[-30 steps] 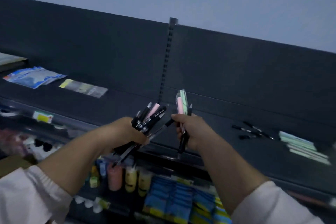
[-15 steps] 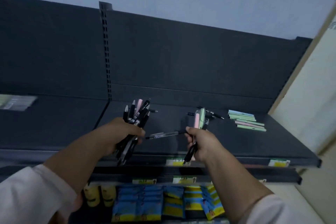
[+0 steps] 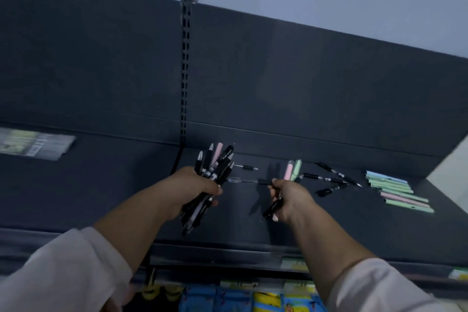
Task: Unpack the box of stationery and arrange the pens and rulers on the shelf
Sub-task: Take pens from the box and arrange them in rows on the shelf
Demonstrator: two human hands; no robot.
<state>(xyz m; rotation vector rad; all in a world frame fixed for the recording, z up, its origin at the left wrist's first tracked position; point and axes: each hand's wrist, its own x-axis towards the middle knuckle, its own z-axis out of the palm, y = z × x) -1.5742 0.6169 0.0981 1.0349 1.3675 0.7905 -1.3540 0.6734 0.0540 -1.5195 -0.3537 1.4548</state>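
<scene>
My left hand (image 3: 192, 191) grips a thick bundle of pens (image 3: 215, 162), mostly black with one pink, held upright above the dark top shelf (image 3: 329, 225). My right hand (image 3: 291, 197) holds a pink pen (image 3: 288, 171), a green pen (image 3: 296, 168) and a black one, and its fingertips pinch the end of a clear pen (image 3: 244, 181) that spans between both hands. Several black pens (image 3: 331, 178) lie loose on the shelf to the right. Beyond them a row of pastel pens (image 3: 397, 191) lies side by side.
A clear packet (image 3: 35, 145) lies on the shelf at far left. A slotted upright (image 3: 185, 71) divides the dark back panel. Below the shelf edge hang blue and yellow packets (image 3: 253, 299). A pale wall (image 3: 453, 170) closes off the right end.
The view has swung left and closer to the shelf. My hands have drawn slightly apart, the clear pen still stretched between them. The loose pens on the shelf have not moved.
</scene>
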